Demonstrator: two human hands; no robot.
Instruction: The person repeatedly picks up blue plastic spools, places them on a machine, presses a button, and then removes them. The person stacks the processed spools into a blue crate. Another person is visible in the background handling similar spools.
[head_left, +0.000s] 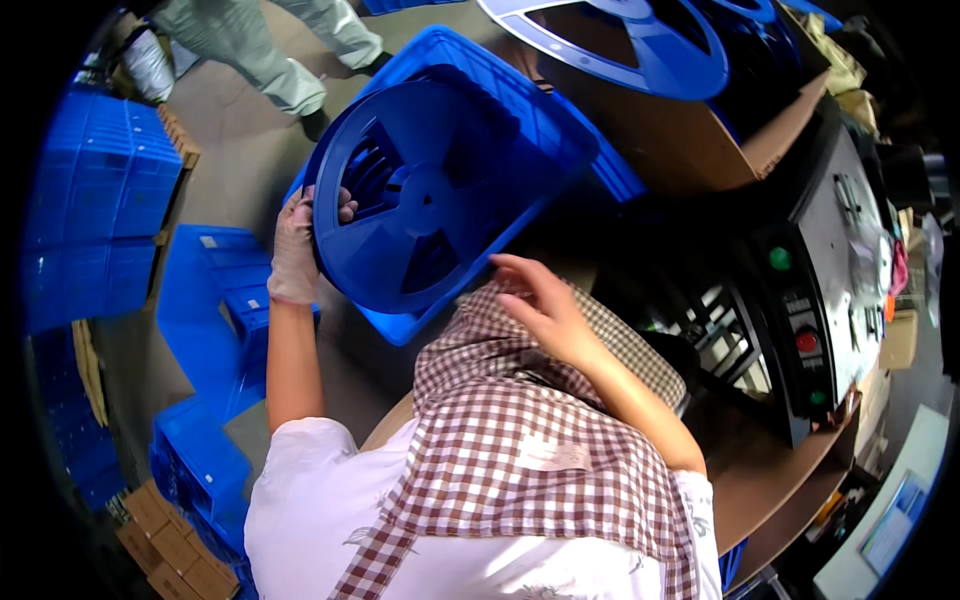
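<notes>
My left hand (295, 250), in a thin pale glove, grips the left rim of a large blue plastic reel (420, 190). The reel stands tilted on edge, partly inside a blue plastic crate (560, 130). My right hand (540, 300) is bare, with its fingers apart. It hovers just below the reel's lower right edge, over my brown-and-white checked apron (520, 440), and holds nothing. I cannot tell whether its fingertips touch the reel.
A cardboard box (700, 140) at the top holds more blue reels (620, 40). A black machine (810, 290) with green and red buttons stands at the right. Blue crates (90, 200) are stacked at the left, small cardboard boxes (170, 545) lie bottom left. Another person's legs (260, 50) are top left.
</notes>
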